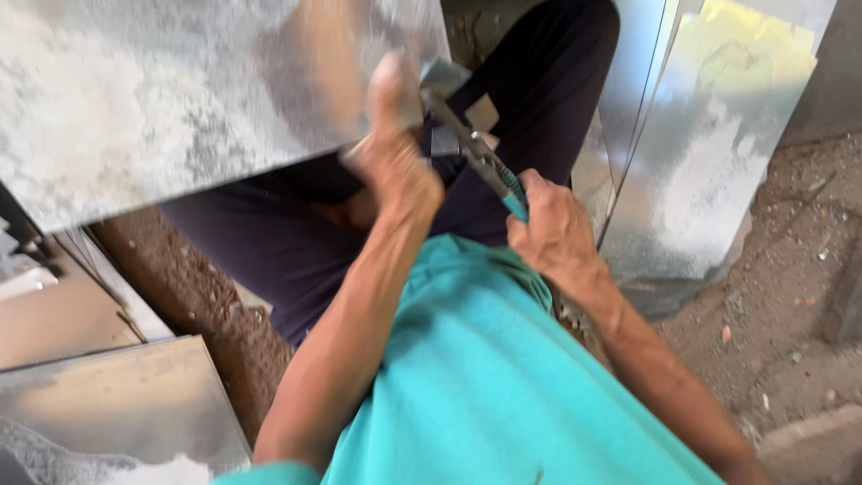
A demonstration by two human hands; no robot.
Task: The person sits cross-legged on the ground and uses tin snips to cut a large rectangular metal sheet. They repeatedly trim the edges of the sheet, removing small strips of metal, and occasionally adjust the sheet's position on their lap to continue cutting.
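So the person was sitting low with a big galvanized metal sheet (171, 99) tilted across their lap, filling most of the upper left of the view. The left hand (391, 148) was up at the sheet's lower right corner, fingers pinched on the edge there, though it was pretty blurred so the exact hold was hard to make out. The right hand (552, 229) was wrapped tight around the teal handles of a pair of tin snips (476, 153), sitting just below and right of that corner. The snips angled up and left from the fist, with the blade end meeting the sheet edge right beside the left hand's thumb. Whether the blades were apart or together, couldn't tell. More shiny sheet metal panels (709, 153) leaned upright on the right, and another flat sheet (117, 395) lay on the dirt floor (790, 296) at lower left.
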